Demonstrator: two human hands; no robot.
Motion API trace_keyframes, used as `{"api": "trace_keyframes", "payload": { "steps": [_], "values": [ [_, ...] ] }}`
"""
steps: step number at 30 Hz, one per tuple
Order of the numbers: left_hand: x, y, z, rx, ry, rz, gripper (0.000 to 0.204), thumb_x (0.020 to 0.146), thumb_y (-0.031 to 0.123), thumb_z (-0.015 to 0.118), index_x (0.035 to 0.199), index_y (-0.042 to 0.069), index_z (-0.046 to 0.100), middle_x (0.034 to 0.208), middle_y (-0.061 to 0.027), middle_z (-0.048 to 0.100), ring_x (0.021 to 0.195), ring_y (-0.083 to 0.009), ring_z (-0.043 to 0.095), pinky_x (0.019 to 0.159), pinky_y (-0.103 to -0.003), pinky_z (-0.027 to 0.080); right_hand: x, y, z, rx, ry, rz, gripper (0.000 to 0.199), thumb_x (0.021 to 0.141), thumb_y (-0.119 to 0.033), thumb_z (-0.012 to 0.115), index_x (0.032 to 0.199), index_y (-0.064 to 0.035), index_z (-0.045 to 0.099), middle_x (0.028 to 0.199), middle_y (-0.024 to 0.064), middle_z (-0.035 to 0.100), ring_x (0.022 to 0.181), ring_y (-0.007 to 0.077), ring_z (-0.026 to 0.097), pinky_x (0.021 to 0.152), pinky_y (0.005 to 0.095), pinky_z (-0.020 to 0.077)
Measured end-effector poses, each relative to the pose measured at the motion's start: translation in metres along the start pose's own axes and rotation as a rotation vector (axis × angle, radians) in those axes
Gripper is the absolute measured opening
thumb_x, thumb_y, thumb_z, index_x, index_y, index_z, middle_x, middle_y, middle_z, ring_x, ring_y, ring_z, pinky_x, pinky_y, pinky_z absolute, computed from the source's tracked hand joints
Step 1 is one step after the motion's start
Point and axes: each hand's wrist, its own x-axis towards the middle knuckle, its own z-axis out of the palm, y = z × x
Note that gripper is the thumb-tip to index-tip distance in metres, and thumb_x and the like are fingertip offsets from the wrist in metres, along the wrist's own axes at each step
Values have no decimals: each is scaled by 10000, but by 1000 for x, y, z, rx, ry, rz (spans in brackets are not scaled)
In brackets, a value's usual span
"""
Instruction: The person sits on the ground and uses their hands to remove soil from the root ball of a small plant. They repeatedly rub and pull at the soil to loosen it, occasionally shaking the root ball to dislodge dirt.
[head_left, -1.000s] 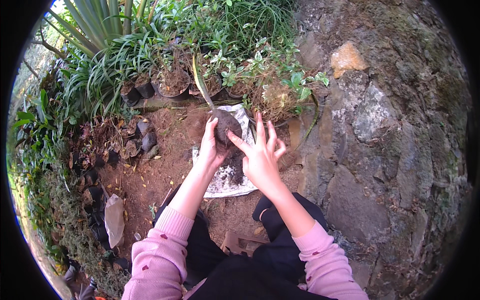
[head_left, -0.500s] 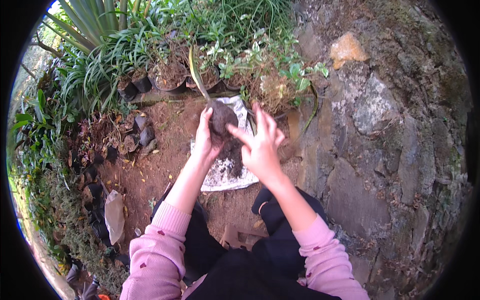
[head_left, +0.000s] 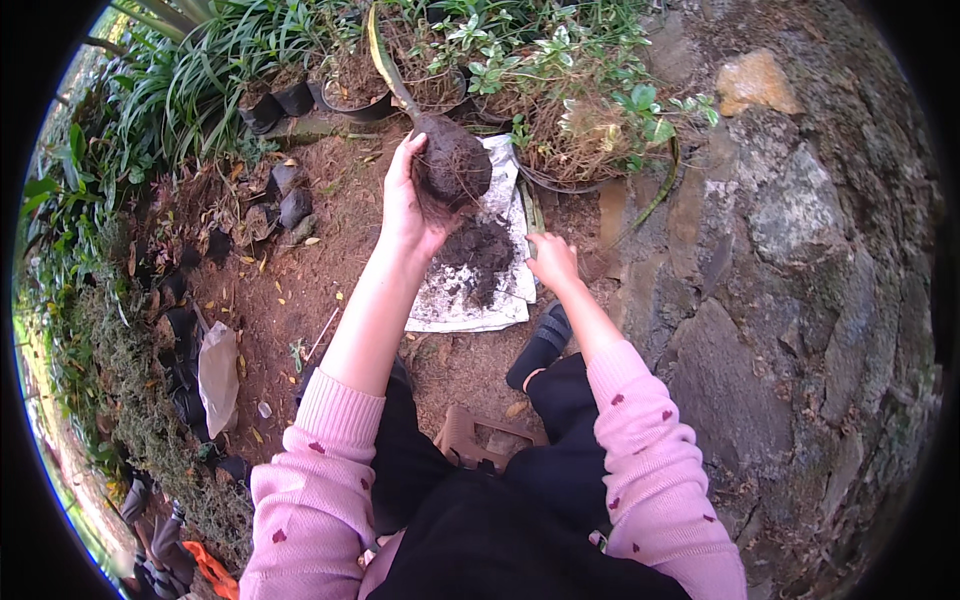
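Observation:
My left hand (head_left: 408, 195) is closed around the soil-covered root ball (head_left: 455, 165) of a plant, its fingers partly hidden beneath. From the top of the ball rises a single long leaf (head_left: 386, 62), green with a yellow edge. Below lies a white sack (head_left: 470, 318) spread on the ground, with a heap of loose dark soil (head_left: 482, 250) on it. At the sack's right edge my right hand (head_left: 556, 264) is low, fingers curled at the lower end of a narrow greenish strip (head_left: 534, 208). What exactly they hold is hard to make out.
Potted plants (head_left: 360, 100) line the far side. A rough stone surface (head_left: 740, 390) fills the right. Dark stones (head_left: 294, 206) and a pale bag (head_left: 217, 380) lie to the left. A brown slotted object (head_left: 462, 428) sits between my legs, near my dark-socked foot (head_left: 541, 345).
My right hand has left the root ball and dropped to the sack's right edge. My left hand still holds the plant. The view has shifted, showing more of my foot.

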Motion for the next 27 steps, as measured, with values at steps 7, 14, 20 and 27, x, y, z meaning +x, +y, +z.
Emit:
{"api": "trace_keyframes", "payload": {
  "steps": [7,14,20,27],
  "values": [
    [-2,4,-7,-25,71,-23,318,863,261,530,1161,156,491,1042,-53,601,944,-213,615,803,-442,507,47,33,88,-85,-149,102,534,745,-288,729,1244,-201,557,1211,53,586,1177,228,502,998,510,352],
    [3,7,0,-37,103,34,430,845,235,566,1239,130,429,1075,-78,579,962,-208,599,825,-425,499,76,2,119,-203,-55,195,460,711,-320,759,1145,-234,630,1115,-10,640,1128,197,514,1020,483,250],
    [2,4,10,95,186,15,463,858,300,516,1294,167,438,1226,-58,513,1090,-255,520,877,-536,418,84,10,143,-230,66,176,349,682,-293,765,1016,-221,693,939,1,683,1073,189,537,1006,488,234],
    [1,3,10,83,157,-8,425,860,306,523,1256,169,451,1193,-60,514,1092,-255,516,889,-532,410,94,45,146,116,-3,181,313,717,-314,716,1021,-248,686,864,12,689,875,203,632,943,523,230]
  ]
}}
